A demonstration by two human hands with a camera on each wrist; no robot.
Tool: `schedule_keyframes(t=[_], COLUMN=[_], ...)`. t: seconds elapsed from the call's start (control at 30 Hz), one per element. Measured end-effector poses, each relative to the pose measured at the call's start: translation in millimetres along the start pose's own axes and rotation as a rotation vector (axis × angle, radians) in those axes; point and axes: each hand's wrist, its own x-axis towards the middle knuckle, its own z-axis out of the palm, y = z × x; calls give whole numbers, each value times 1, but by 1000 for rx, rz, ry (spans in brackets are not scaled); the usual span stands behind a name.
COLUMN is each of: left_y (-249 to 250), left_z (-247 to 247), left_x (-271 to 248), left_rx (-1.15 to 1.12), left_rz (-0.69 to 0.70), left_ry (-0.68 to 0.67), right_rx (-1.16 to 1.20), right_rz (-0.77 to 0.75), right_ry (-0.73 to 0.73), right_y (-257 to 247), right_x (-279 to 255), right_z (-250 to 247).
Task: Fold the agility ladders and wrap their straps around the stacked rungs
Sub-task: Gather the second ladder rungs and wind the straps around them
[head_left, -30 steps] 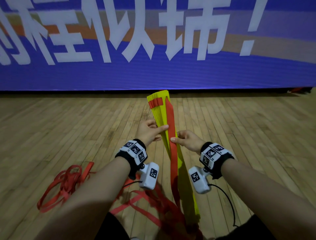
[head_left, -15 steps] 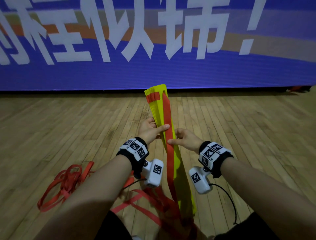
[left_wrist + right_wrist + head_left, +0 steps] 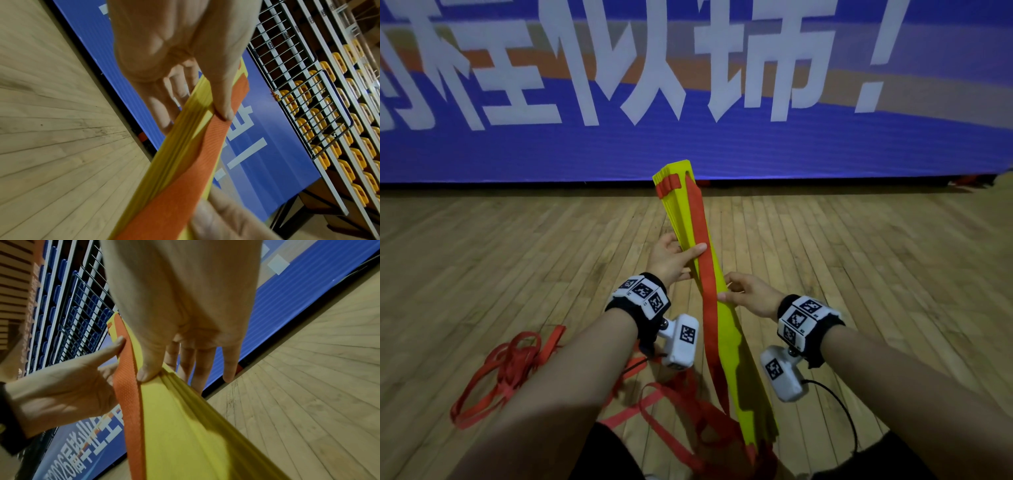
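Below me runs a plank floor (image 3: 517, 274) up to a blue banner (image 3: 688, 150) with white characters. Lifted off it, my yellow rungs (image 3: 726, 329) point away toward the banner, an orange strap (image 3: 702, 246) lying lengthwise on top. My left hand (image 3: 671, 260) grips the stack, thumb pinning the strap; my right hand (image 3: 750, 294) pinches the stack's edge nearer me.

The stacked rungs (image 3: 726, 342), flat yellow strips pressed into one long bundle, slant up and away between the left hand (image 3: 671, 260) and right hand (image 3: 748, 296), which both hold it mid-length. An orange-red strap (image 3: 703, 274) runs along its top face under the left thumb, looped at the far end, its slack trailing below both wrists
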Motion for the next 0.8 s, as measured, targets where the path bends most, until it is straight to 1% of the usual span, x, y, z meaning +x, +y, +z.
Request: schedule_keyframes(t=[0.17, 0.23, 0.27, 0.33, 0.37, 0.47, 0.5, 0.53, 0.57, 0.67, 0.8], left_y=[-6, -6, -5, -3, -2, -1, -2, -3, -3, -4, -4], left_z=[-2, -1, 1, 2, 2, 2, 1, 1, 0, 0, 0], left_x=[-8, -11, -12, -14, -14, -12, -11, -10, -10, -8, -7], left_rx=[70, 70, 66, 65, 58, 37, 42, 47, 45, 39, 22], left_rz=[-76, -103, -104, -86, -77, -60, -54, -50, -47, -34, -29], left_ry=[-113, -174, -179, -148, -123, -53, -30, -10, 4, 35, 83], right_rx=[71, 83, 90, 99, 95, 88, 101, 103, 98, 105, 105], right_rz=[-48, -61, -61, -52, -48, -66, -83, -92, -92, -92, 9], right_ry=[42, 64, 73, 99, 136, 372, 423, 433, 401, 225, 46], right_y=[-10, -13, -14, -16, -16, -14, -15, -16, -19, -26, -30], right_x=[-1, -1, 0, 3, 4, 10, 10, 11, 9, 1, -4], right_z=[-4, -5, -6, -5, -4, -1, -1, 0, 0, 0, -2])
